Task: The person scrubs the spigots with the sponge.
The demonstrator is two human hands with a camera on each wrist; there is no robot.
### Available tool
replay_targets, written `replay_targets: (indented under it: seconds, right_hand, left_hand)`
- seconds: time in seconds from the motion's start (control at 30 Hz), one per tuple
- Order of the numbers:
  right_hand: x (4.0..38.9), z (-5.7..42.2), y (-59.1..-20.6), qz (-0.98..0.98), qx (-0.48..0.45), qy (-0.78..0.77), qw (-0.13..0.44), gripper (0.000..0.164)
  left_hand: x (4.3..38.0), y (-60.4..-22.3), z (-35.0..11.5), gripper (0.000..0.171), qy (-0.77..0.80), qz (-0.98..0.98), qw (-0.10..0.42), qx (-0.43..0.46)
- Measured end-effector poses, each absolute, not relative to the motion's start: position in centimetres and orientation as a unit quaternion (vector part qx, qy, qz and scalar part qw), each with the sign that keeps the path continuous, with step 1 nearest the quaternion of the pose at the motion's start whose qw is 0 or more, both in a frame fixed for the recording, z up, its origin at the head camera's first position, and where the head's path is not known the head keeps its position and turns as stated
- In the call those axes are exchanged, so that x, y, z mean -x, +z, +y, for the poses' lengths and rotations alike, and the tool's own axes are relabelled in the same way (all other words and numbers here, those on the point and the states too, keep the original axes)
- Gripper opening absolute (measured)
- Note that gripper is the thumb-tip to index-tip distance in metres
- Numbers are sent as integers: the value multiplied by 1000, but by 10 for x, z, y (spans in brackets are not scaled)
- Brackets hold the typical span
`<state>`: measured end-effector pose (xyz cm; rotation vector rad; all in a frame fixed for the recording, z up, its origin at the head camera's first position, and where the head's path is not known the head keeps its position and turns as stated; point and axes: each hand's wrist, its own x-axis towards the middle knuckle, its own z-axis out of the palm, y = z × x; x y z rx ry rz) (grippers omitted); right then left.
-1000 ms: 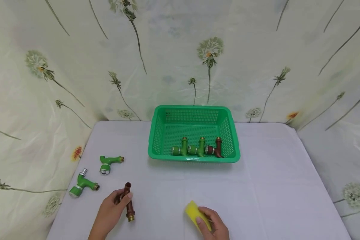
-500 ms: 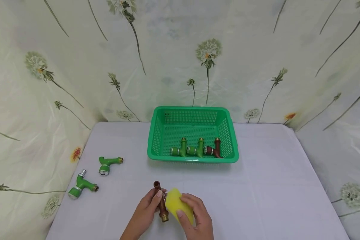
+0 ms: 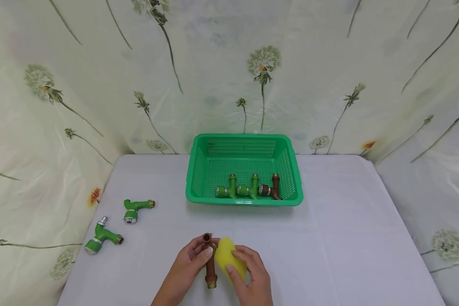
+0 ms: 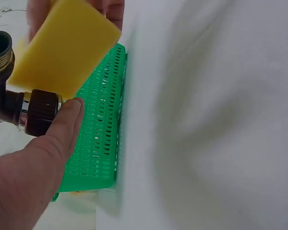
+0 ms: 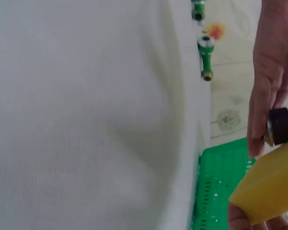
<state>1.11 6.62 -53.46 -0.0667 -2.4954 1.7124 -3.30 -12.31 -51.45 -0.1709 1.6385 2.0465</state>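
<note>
My left hand (image 3: 187,265) grips a brown tap (image 3: 211,267) with a brass threaded end, in front of the basket. The tap's dark ribbed knob (image 4: 41,112) shows between thumb and fingers in the left wrist view. Just to the right, my right hand (image 3: 253,274) holds a yellow sponge (image 3: 229,258) between thumb and fingers. In the left wrist view the sponge's lower edge comes against the tap near its knob; whether it presses there I cannot tell. Parts of the tap are hidden behind the left hand's fingers.
A green plastic basket (image 3: 245,202) stands at the back middle of the white-covered table (image 3: 340,238). Inside lie two green taps (image 3: 232,187) and a brown tap (image 3: 276,187). Two more green taps, one plain (image 3: 131,210) and one with a silver nozzle (image 3: 100,238), lie on the left.
Over the last second, my left hand has carried the brown tap rightward to the middle. My right hand has brought the sponge leftward and up beside it. In the last half second both barely shift.
</note>
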Motion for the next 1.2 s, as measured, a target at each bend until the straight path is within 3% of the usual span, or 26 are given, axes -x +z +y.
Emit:
replay_targets:
  seconds: [0.13,0.4,0.7,1.0,1.2]
  right_hand:
    - [-9,68,-524,-803,45,589,74,30]
    - [-10,60,-528,-826,-36,557,75,33]
    - [-8,70,-535,-851,36,516,92,35]
    - [-9,63,-531,-848,-108,495,154,43]
    - [-5,78,-546,-862,-59,484,141,38]
  left_hand:
    - [32,-515,-125,63,771,580,257,53]
    - [29,-515,-125,70,765,576,284,54]
    - [28,-514,-127,62,798,530,288,22]
    - [26,-517,-127,64,776,548,312,-2]
    - [25,-517,-126,54,783,537,314,-17]
